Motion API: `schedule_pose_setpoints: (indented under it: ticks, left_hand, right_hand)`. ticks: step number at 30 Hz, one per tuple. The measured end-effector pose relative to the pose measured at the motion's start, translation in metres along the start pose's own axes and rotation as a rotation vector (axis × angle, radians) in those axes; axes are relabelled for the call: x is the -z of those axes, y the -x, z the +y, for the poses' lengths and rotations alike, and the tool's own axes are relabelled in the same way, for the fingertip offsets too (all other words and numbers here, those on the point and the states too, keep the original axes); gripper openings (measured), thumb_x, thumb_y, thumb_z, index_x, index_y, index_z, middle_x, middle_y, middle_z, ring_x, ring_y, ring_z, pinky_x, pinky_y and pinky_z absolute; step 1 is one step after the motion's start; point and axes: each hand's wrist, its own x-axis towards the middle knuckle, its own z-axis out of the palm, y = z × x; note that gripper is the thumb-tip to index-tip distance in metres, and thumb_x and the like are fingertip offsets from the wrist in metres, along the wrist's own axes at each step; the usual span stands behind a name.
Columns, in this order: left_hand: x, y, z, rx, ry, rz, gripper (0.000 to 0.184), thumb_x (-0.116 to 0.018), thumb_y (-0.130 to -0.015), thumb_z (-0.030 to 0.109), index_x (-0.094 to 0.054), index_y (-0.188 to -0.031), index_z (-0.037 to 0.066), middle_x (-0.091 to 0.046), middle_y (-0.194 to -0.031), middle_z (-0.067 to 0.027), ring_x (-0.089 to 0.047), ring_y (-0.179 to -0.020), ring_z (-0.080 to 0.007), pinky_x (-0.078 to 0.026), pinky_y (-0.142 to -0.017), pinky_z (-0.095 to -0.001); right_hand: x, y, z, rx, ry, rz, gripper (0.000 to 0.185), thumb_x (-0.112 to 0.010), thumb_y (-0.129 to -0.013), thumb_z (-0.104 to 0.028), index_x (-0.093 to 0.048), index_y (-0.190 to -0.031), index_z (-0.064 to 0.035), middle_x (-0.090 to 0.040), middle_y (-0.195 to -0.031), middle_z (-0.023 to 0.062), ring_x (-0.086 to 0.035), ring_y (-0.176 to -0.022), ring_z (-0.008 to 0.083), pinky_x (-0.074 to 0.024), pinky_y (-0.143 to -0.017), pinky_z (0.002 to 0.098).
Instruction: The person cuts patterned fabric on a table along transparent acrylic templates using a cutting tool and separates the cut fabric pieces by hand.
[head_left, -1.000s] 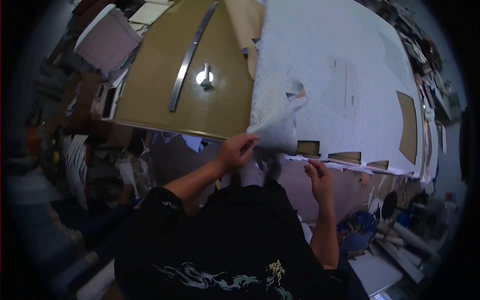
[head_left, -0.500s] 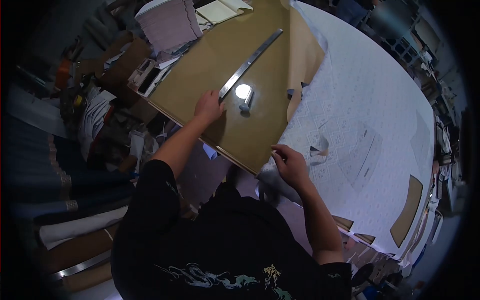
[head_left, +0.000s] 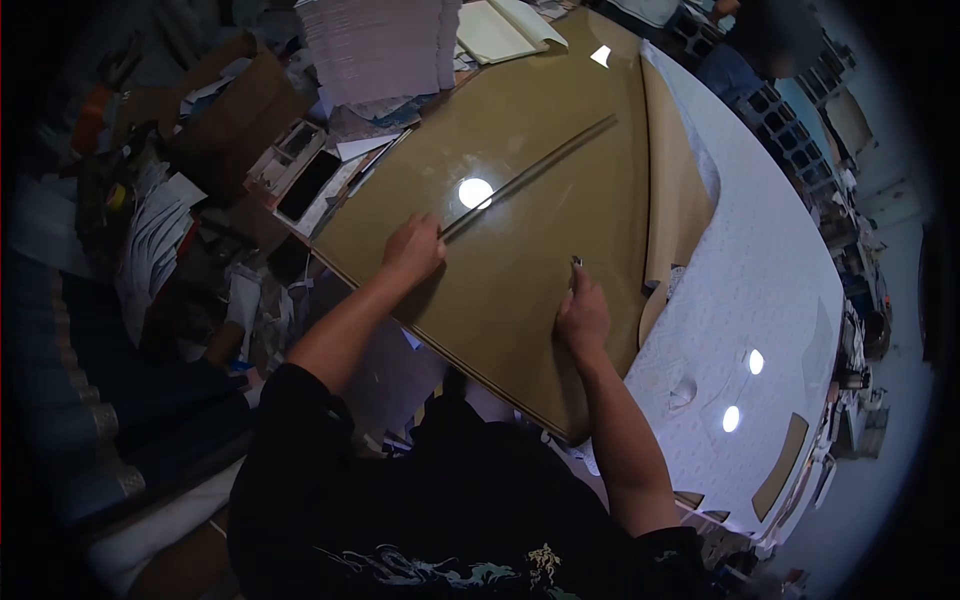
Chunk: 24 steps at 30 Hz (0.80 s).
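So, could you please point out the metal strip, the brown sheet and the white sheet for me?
Metal strip (head_left: pixel 540 170), head view: near the middle of its length.
Brown sheet (head_left: pixel 680 180), head view: middle of its uncovered part.
White sheet (head_left: pixel 760 250), head view: its broad upper surface.

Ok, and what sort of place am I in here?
Probably a workshop where sheet material gets cut: there's a broad brown table, a white sheet with shapes cut out of it, and a long metal strip in your left hand.
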Motion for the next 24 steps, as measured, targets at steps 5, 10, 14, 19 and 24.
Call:
schedule_pose_setpoints:
  ticks: [5, 10, 14, 19, 24]
  left_hand:
    - [0.012, 0.017, -0.032, 0.045, 0.034, 0.084, 0.02, -0.071, -0.09, 0.022, -0.064, -0.103, 0.008, -0.067, -0.1, -0.0164, -0.067, -0.095, -0.0395, -0.054, -0.079, -0.0508]
    - [0.028, 0.006, -0.082, -0.095, 0.027, 0.123, 0.019, -0.065, -0.099, 0.024, -0.066, -0.097, 0.005, -0.068, -0.097, -0.0186, -0.066, -0.091, -0.043, -0.051, -0.075, -0.0496]
    - [0.03, -0.009, -0.122, -0.082, -0.031, 0.095, 0.027, -0.062, -0.103, 0.03, -0.066, -0.099, 0.004, -0.069, -0.094, -0.0196, -0.067, -0.089, -0.0426, -0.051, -0.073, -0.0484]
    - [0.035, -0.02, -0.125, 0.042, -0.134, 0.17, 0.026, -0.06, -0.103, 0.034, -0.066, -0.108, 0.009, -0.072, -0.095, -0.018, -0.069, -0.089, -0.0405, -0.053, -0.073, -0.0486]
    - [0.032, -0.027, -0.104, -0.204, -0.659, 0.452, 0.028, -0.063, -0.102, 0.031, -0.066, -0.119, 0.01, -0.071, -0.102, -0.0194, -0.068, -0.091, -0.0397, -0.054, -0.079, -0.0475]
  right_hand:
    - [0.011, 0.002, 0.014, -0.066, -0.315, 0.1, 0.051, -0.071, -0.09, -0.014, -0.056, -0.138, -0.0129, -0.068, -0.089, 0.0147, -0.069, -0.082, 0.0353, -0.0552, -0.073, 0.0451]
    - [0.038, 0.027, 0.024, -0.021, -0.591, 0.164, 0.031, -0.076, -0.087, -0.018, -0.069, -0.116, -0.0077, -0.071, -0.089, 0.0158, -0.071, -0.082, 0.0331, -0.0566, -0.076, 0.04]
    - [0.073, 0.076, 0.024, -0.132, -0.685, 0.242, 0.019, -0.076, -0.088, -0.012, -0.073, -0.104, -0.003, -0.072, -0.088, 0.0105, -0.067, -0.078, 0.019, -0.0535, -0.074, 0.0308]
    - [0.113, 0.131, 0.051, -0.296, -0.797, 0.244, 0.015, -0.071, -0.089, -0.007, -0.072, -0.102, -0.0014, -0.071, -0.088, 0.0044, -0.063, -0.08, 0.01, -0.0505, -0.074, 0.0268]
    - [0.16, 0.17, 0.079, -0.491, -0.952, 0.33, 0.02, -0.063, -0.094, -0.001, -0.072, -0.112, 0.0, -0.07, -0.086, 0.0026, -0.057, -0.07, 0.0041, -0.0463, -0.063, 0.0219]
